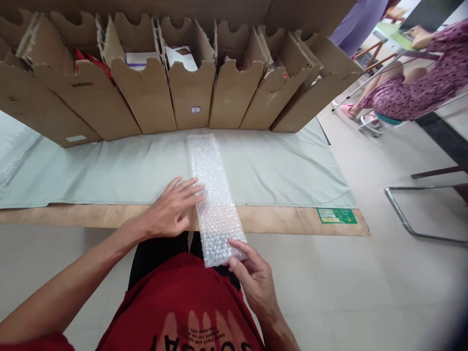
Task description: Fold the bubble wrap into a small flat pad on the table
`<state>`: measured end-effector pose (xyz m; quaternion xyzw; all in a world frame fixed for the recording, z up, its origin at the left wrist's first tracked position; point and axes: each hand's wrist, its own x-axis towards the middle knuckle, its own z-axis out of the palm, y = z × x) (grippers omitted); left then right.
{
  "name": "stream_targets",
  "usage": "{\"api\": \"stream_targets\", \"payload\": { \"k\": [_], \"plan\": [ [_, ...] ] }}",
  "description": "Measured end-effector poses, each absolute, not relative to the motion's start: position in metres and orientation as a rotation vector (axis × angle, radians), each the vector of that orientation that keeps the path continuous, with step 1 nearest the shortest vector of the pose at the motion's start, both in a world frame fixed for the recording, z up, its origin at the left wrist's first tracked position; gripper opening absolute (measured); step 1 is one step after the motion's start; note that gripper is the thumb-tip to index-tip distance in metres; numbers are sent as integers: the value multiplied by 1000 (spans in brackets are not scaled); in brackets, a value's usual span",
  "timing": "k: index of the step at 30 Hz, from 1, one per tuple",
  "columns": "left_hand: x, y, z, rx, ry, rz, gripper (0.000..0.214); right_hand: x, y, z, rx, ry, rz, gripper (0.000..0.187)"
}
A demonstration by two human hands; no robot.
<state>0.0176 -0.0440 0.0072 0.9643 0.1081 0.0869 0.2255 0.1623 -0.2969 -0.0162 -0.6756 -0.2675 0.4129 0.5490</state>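
The bubble wrap strip (215,195) lies lengthwise at frame centre across the green cloth (109,170) on the tabletop (278,220), near end overhanging. The left hand (171,209) presses flat with fingers spread, anchoring it. The right hand (256,278) pinches the overhanging end, grip clamped on it, keeping it taut.

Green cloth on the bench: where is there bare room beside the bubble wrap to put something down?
Bare green cloth lies left of the bubble wrap strip, above the left hand, and right of it toward the green label. Crowded: the cardboard bins along the back; the right hand pinches the strip's near end.
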Motion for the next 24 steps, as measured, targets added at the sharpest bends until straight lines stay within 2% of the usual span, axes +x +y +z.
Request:
{"api": "stream_targets", "payload": {
  "k": [3,6,8,10,14,18,22,24],
  "plan": [
    [0,-73,6,2677,117,221,76,165,-289,-1,-1530,-681,1022,29],
    [-1,-91,-6,2620,114,425,51,168,-283,8,-1416,-713,1060,31],
    [4,-94,-14,2499,222,621,31,171,-281,11,-1373,-742,1016,44],
    [11,-92,-15,2342,381,705,22,179,-278,13,-1411,-760,853,61],
    [20,-82,-2,2109,699,538,28,209,-255,12,-1577,-866,564,75],
    [30,-76,8,1975,835,471,33,230,-209,0,-1591,-960,801,87],
    [42,-74,2,1925,935,570,25,228,-169,-15,-1589,-946,867,75],
    [46,-74,-4,1969,998,664,40,226,-160,-17,-1656,-982,768,71]
  ]
}}
